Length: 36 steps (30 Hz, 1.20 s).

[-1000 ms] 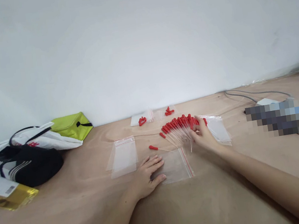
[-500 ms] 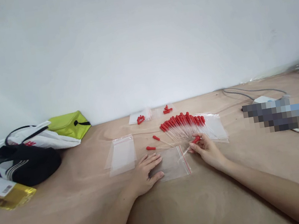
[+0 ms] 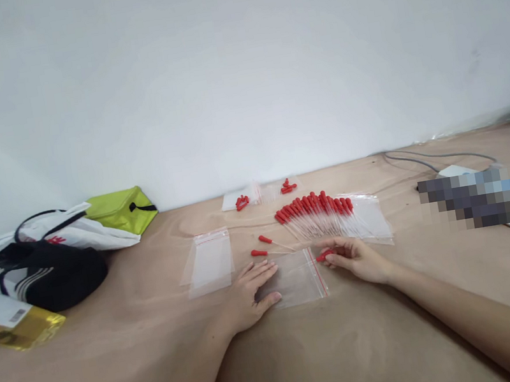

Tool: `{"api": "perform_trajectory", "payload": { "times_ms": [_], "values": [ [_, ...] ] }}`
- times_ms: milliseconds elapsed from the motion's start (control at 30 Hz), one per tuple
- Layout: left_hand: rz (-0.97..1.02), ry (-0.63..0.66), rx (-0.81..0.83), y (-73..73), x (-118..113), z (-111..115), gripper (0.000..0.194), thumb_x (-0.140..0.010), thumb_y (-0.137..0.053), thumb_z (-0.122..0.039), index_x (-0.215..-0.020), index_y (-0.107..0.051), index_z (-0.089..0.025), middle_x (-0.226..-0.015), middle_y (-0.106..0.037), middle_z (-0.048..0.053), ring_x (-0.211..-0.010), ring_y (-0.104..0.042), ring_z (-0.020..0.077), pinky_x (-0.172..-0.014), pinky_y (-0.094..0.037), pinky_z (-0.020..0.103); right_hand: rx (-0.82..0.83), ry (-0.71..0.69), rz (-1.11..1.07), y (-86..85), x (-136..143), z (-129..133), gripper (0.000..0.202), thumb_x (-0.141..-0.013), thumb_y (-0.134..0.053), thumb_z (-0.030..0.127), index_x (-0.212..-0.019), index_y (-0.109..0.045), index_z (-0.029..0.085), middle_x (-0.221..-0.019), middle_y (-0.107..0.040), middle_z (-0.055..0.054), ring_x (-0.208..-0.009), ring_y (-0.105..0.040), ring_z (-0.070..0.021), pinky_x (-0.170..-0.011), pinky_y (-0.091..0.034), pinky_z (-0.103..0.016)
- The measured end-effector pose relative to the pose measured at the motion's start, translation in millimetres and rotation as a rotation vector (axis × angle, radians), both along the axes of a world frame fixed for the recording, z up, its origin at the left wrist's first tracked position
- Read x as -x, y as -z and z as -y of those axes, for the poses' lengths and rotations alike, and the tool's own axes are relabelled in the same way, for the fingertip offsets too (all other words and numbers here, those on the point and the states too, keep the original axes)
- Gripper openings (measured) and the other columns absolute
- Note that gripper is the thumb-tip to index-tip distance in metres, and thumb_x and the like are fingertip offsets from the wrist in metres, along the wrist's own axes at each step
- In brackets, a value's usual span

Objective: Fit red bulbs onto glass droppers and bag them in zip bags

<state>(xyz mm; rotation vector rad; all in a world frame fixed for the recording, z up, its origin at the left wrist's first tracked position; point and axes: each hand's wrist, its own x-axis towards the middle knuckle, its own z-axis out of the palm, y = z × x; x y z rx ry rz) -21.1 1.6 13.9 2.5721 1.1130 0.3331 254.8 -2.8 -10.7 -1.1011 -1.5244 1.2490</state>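
Observation:
A clear zip bag (image 3: 294,285) with a red seal line lies in front of me. My left hand (image 3: 251,295) rests flat on its left part, fingers spread. At the bag's right-hand mouth, my right hand (image 3: 357,258) pinches the red bulb of a dropper (image 3: 324,256); its thin clear tube points left over or into the bag, I cannot tell which. Two more red-bulbed droppers (image 3: 265,239) lie just beyond the bag. Behind my right hand, many droppers (image 3: 313,207) are fanned out in a row, red bulbs facing away from me.
Flat clear zip bags (image 3: 209,263) lie to the left, and another bag (image 3: 373,217) sits beside the fanned droppers. Farther back are bags with loose red bulbs (image 3: 242,203). A black bag (image 3: 65,279) and a lime-green bag (image 3: 115,210) stand left; a power strip (image 3: 458,172) and cables lie right.
My right hand has moved slightly left and down, carrying the dropper's bulb closer to the bag's mouth. My left hand stays on the bag. The view has shifted slightly.

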Motion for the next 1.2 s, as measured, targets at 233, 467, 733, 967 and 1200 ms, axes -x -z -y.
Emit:
{"api": "perform_trajectory", "payload": {
  "times_ms": [233,467,733,967,1200],
  "values": [
    [0.008,-0.015,0.007,-0.4,-0.8,1.1,0.05,-0.082,-0.047,-0.044,-0.127,-0.04,-0.023,-0.13,-0.044,0.004,-0.123,-0.036,0.0195,-0.105,-0.022,0.043,-0.129,0.012,0.134,7.1,13.6,-4.2,0.018,-0.068,-0.062,0.033,-0.075,-0.06,0.017,-0.074,-0.06,-0.001,-0.063,-0.053,-0.0114,-0.061,-0.044,-0.027],
    [0.017,-0.012,0.028,-3.6,-1.9,1.6,0.049,-0.081,-0.049,-0.042,-0.127,-0.039,-0.025,-0.129,-0.045,0.003,-0.123,-0.036,0.0189,-0.106,-0.021,0.043,-0.14,0.036,0.178,6.0,28.5,1.1,0.015,-0.07,-0.057,0.025,-0.082,-0.05,0.019,-0.073,-0.06,0.0,-0.057,-0.05,-0.0101,-0.054,-0.041,-0.024],
    [0.001,0.008,0.012,-0.3,-0.2,-0.1,0.047,-0.082,-0.046,-0.044,-0.125,-0.042,-0.025,-0.131,-0.043,0.003,-0.123,-0.034,0.0192,-0.106,-0.02,0.043,-0.303,0.194,0.453,-16.9,24.7,-16.1,0.014,-0.073,-0.045,0.016,-0.086,-0.048,0.019,-0.072,-0.06,-0.001,-0.06,-0.053,-0.0123,-0.057,-0.04,-0.024],
    [-0.001,0.022,0.017,-0.8,-0.5,0.3,0.046,-0.082,-0.047,-0.043,-0.124,-0.043,-0.025,-0.131,-0.043,0.004,-0.123,-0.035,0.0197,-0.105,-0.02,0.044,-0.205,0.139,0.794,-37.0,82.8,-66.7,0.02,-0.072,-0.05,0.015,-0.091,-0.054,0.014,-0.086,-0.063,-0.009,-0.081,-0.058,-0.0176,-0.069,-0.042,-0.025],
    [0.039,0.002,-0.029,1.6,2.3,2.4,0.034,-0.088,-0.037,-0.032,-0.118,-0.051,-0.026,-0.126,-0.045,0.004,-0.118,-0.038,0.0208,-0.098,-0.033,0.039,-0.201,0.059,0.856,-36.8,110.2,-83.5,0.044,-0.069,-0.05,0.009,-0.112,-0.044,0.008,-0.096,-0.059,-0.018,-0.087,-0.057,-0.0248,-0.071,-0.043,-0.033]
  ]
}}
